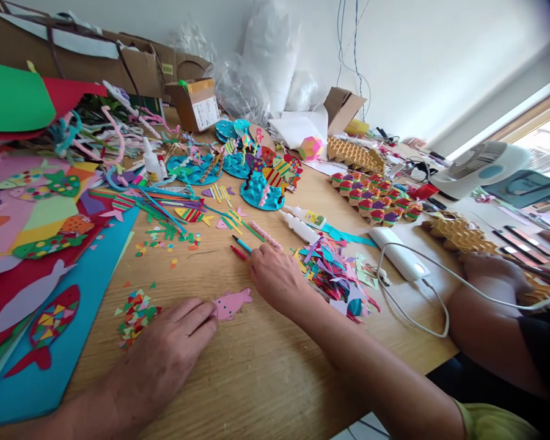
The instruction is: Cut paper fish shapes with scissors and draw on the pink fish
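A small pink paper fish [234, 304] with dark dots drawn on it lies on the wooden table. My left hand [176, 339] rests flat, its stretched fingertips on the fish's left end. Beyond the fish, my right hand [275, 275] is closed at the near end of a blue felt-tip pen [242, 244]; its fingertips are partly hidden. A red felt-tip pen [239, 252] lies right beside it, its near end also at the fingers. Colourful paper scraps [137, 315] form a loose pile left of my left hand.
Glue bottles [300, 228] and a heap of paper strips [332, 275] lie right of my right hand. Blue egg-carton bases [261, 192] with paper fish stand behind. A white power strip [398, 253] trails a cable. At right, another person's arm [481, 305] rests by egg cartons [461, 233].
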`<state>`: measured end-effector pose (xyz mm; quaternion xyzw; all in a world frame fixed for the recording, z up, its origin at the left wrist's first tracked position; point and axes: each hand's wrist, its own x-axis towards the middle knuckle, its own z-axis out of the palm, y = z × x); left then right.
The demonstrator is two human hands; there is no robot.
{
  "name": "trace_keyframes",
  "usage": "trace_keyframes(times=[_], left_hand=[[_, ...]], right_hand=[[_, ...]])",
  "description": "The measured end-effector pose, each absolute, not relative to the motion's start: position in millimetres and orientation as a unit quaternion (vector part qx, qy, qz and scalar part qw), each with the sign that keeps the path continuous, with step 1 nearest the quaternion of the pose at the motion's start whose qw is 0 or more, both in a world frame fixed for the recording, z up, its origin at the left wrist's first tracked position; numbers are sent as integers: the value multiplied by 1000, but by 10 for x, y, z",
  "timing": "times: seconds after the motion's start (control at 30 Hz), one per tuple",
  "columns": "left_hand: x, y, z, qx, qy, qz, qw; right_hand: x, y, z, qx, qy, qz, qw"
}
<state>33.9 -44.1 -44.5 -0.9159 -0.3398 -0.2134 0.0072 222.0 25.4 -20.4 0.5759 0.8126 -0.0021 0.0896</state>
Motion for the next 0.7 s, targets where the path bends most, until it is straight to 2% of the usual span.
trace_keyframes(times=[0.13, 0.23, 0.33, 0.43, 0.5, 0.57, 0.7], left_hand=[[335, -444, -446, -918, -341, -201, 2], [318, -451, -475, -920, -339, -199, 3], [294, -456, -523, -919, -339, -201, -1], [278, -456, -556, -920, -342, -193, -7], [275, -457, -561, -921, -338, -194, -4], [278, -461, -556, -921, -338, -195, -2], [284, -473, -537, -919, -349, -183, -19]], right_hand=[[2216, 225, -99, 593, 801, -4, 78], [2270, 102, 96, 607, 793, -50, -9], [2356, -97, 231, 562, 776, -213, -191], [2426, -272, 169, 461, 675, -468, -336], [2449, -335, 43, 398, 563, -620, -373], [2456, -358, -88, 352, 468, -711, -389], [2448, -348, -238, 310, 420, -753, -400]])
